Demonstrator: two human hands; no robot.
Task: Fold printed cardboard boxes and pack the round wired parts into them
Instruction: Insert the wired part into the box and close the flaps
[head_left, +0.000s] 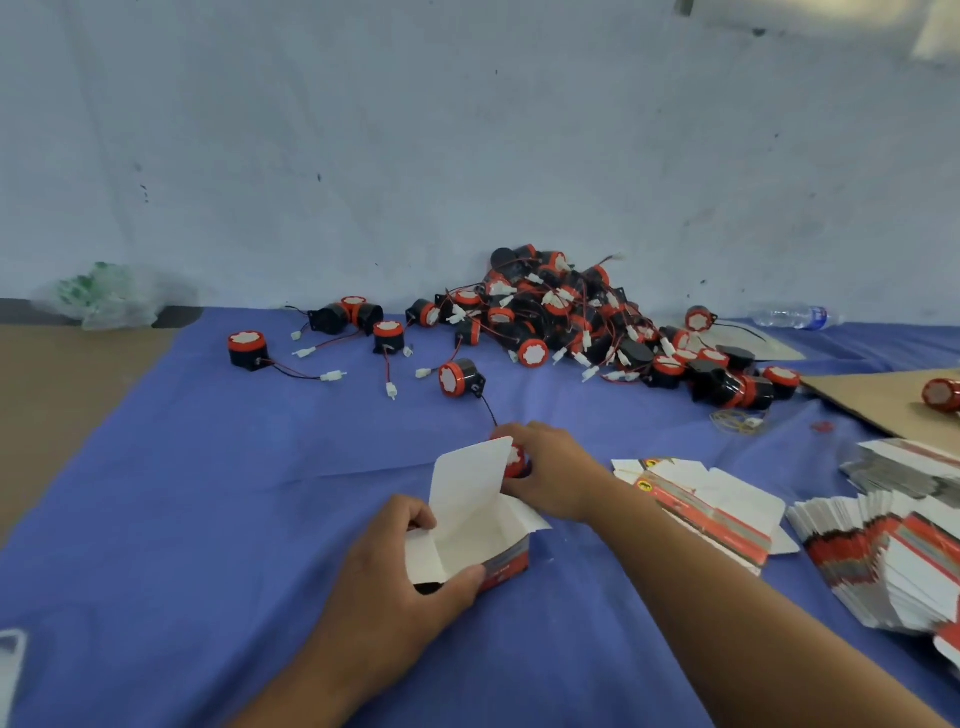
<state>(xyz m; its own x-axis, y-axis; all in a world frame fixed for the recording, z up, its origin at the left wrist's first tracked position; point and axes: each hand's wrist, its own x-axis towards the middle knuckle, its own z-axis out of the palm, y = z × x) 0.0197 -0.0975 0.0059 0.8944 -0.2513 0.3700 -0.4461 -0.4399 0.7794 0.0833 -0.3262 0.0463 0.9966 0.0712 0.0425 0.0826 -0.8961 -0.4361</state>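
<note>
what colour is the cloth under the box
Plain blue cloth, clearest in the head view, the only one.

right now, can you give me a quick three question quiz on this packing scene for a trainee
1. True or false: the box held by the left hand has its top flap standing open.
2. What does the right hand grip? A) a round part B) the water bottle C) the plastic bag
3. Fill in: the stack of flat boxes lies on the person's ____ side.

Key: 1 true; 2 A; 3 right
</note>
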